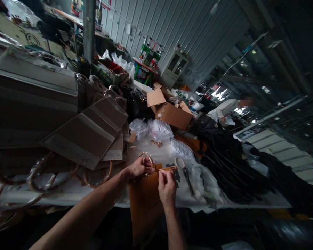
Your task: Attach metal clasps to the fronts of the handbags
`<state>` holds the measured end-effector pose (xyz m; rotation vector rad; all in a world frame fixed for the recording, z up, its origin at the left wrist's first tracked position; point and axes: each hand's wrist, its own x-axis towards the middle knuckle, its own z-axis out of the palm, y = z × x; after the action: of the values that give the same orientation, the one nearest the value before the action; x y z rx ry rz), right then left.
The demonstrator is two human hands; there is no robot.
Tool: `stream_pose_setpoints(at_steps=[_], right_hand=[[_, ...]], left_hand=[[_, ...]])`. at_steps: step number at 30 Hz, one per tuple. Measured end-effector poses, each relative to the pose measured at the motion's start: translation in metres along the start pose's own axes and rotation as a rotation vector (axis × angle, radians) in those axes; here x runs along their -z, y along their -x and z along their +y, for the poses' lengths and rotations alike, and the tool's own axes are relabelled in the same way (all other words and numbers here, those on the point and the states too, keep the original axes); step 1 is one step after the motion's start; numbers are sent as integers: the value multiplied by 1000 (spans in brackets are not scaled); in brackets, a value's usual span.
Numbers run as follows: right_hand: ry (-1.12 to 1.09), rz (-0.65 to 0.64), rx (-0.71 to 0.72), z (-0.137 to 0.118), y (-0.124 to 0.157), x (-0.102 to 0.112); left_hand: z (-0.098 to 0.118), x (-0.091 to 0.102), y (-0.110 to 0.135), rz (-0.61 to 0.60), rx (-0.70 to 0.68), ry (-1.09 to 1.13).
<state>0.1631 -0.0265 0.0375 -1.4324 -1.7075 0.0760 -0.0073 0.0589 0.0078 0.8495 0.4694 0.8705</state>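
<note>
A mustard-yellow handbag (143, 201) hangs over the front edge of the table, its top lying at the edge. My left hand (141, 167) is closed on the bag's upper part, beside a round wrapped handle (146, 155). At the top right corner of the bag, my right hand (167, 187) pinches with thumb and forefinger; the small thing between them is too small to name. Just above those fingers lies a narrow yellow strip (169, 168) with a shiny end. A round white-headed tool with a dark handle (188, 180) rests to the right of my right hand.
Grey-brown wrapped bags (88, 132) with round handles are heaped on the left. Behind are plastic packets (160, 129), a small gold chain (156, 143) and an open cardboard box (174, 116). Black material (232, 166) covers the right side. A person in white (226, 107) stands farther back.
</note>
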Motion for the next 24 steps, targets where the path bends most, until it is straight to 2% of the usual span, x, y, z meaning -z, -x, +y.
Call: stream_pose_setpoints(at_steps=[17,24], right_hand=[[261,-145,-52,-17,-11,-3],[167,-47,-68,1,7,-14]], left_hand=[[0,-6,3,10,-32,-45],[-1,-5,1,13,-52,-78]])
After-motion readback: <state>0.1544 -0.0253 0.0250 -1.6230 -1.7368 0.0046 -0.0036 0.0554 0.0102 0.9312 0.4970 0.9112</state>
